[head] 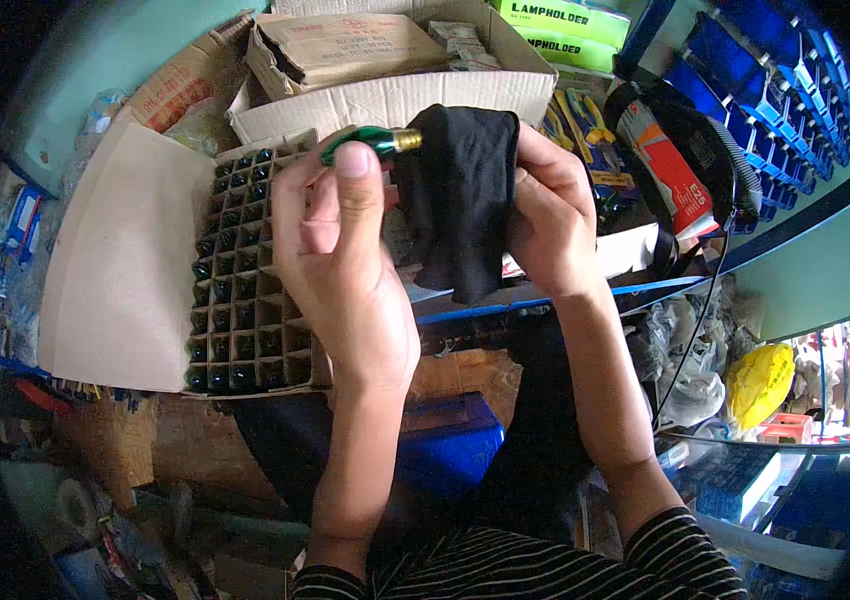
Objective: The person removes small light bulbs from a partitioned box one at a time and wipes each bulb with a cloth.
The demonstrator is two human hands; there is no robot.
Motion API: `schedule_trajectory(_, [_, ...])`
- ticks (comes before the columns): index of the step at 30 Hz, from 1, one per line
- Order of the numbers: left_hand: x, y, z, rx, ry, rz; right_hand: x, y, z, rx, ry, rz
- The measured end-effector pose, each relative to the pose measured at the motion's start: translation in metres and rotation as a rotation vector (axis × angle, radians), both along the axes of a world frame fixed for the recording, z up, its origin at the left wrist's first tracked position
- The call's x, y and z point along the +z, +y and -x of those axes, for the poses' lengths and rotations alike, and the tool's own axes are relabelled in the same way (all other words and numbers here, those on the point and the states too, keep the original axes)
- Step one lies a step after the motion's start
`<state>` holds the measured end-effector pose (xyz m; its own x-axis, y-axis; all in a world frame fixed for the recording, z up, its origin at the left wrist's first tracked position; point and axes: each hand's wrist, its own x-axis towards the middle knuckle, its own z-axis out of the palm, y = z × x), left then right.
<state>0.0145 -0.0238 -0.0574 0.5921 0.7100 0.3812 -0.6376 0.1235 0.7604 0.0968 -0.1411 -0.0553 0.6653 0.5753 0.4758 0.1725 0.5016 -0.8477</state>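
Observation:
My left hand (346, 225) holds a small green light bulb (372, 142) between thumb and fingers, its brass screw base pointing right. The base is close to the upper left of a black cloth (462, 195); whether they touch, I cannot tell. Gripped at its right edge by my right hand (556, 210), the cloth hangs down between both hands. Behind and left of my left hand stands an open cardboard box with a divider grid (245, 285). Dark bulbs fill many of its cells, and some cells at its right side hold none that I can see.
A large carton (395, 101) with a smaller brown box (350, 49) stands at the back. Green lampholder boxes (560, 37) are behind it. Pliers (590, 127) and a black mesh bag (732, 157) lie right. Blue bins (792, 97) line the upper right. A blue box (447, 442) sits below.

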Motion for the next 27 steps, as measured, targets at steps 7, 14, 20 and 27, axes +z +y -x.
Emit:
schedule_trajectory(7, [0.004,0.001,0.001,0.013,-0.127,0.121,-0.003,0.013,0.001,-0.018,-0.033,0.046])
schedule_trajectory(14, [0.005,-0.004,0.002,0.084,-0.018,0.061,-0.001,0.011,0.006,-0.035,-0.123,0.077])
schedule_trajectory(20, [0.007,-0.007,0.004,0.106,0.131,-0.105,-0.012,0.018,0.005,-0.325,-0.451,0.180])
schedule_trajectory(27, [0.008,-0.011,0.006,0.009,0.107,-0.135,-0.007,0.013,0.010,-0.505,-0.612,0.256])
